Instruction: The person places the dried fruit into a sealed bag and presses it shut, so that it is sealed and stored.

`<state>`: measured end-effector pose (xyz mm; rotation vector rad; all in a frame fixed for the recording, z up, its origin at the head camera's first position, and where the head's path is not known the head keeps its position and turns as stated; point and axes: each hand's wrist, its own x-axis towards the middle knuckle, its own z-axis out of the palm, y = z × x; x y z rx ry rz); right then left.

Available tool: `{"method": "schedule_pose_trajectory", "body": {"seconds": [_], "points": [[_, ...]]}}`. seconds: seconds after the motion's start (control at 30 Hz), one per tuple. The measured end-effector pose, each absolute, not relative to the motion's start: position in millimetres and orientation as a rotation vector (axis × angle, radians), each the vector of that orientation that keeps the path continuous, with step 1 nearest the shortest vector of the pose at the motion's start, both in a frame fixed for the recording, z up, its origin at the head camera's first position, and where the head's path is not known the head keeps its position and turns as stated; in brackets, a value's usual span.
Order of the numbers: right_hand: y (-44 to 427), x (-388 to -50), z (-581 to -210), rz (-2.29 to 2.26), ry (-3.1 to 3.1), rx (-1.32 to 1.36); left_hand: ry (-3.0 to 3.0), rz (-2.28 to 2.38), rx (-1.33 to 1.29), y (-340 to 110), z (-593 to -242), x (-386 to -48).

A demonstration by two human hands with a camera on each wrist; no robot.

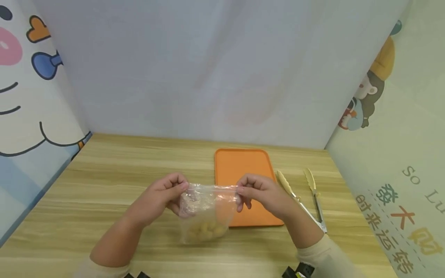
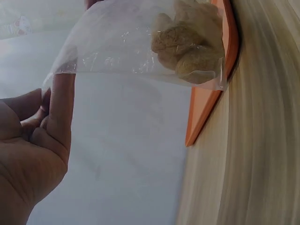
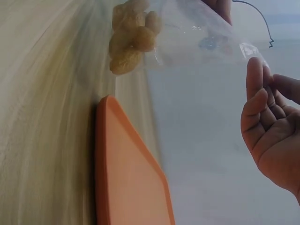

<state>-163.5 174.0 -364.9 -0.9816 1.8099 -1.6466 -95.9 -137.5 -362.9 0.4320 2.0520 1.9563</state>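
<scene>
A clear plastic zip bag point(image 1: 201, 201) hangs upright between my two hands, just above the table. My left hand point(image 1: 167, 194) pinches its top left corner between thumb and fingers. At the top right corner, my right hand point(image 1: 259, 192) pinches the edge the same way. The top edge is stretched straight; whether the zip is closed I cannot tell. Several yellowish-brown rounded lumps point(image 2: 183, 47) lie at the bottom of the bag, their kind unclear. In the right wrist view the same lumps point(image 3: 131, 37) look wrinkled and dried.
An orange tray point(image 1: 243, 164) lies behind the bag and partly under my right hand. Spread metal tongs point(image 1: 318, 208) with cream-coloured tips rest to its right. The wood-grain table point(image 1: 139, 158) meets a pale cloth wall at the back and printed panels on both sides.
</scene>
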Motion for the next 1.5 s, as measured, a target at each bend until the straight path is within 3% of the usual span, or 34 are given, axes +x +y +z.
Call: {"method": "schedule_pose_trajectory", "body": {"seconds": [0.3,0.6,0.93,1.2,1.5], "points": [[147.2,-193.9,-386.5,-1.589,1.804,-0.665,2.022,1.877,0.093,-155.5,-385.4,-122.3],[125.4,-228.8,-398.1,-1.458,2.05,-0.552,2.366,1.622,0.006,-172.6,-403.2,-166.2],[101.5,-247.6,-413.0,-1.328,2.098,-0.444,2.646,1.153,-0.006,-183.0,-415.3,-191.7],[98.3,-250.7,-413.8,-1.285,2.114,-0.46,2.836,0.809,0.029,-183.3,-424.3,-197.1],[139.4,-230.7,-405.1,-1.179,2.471,-0.563,2.987,0.938,0.091,-172.1,-428.6,-174.6]]}}
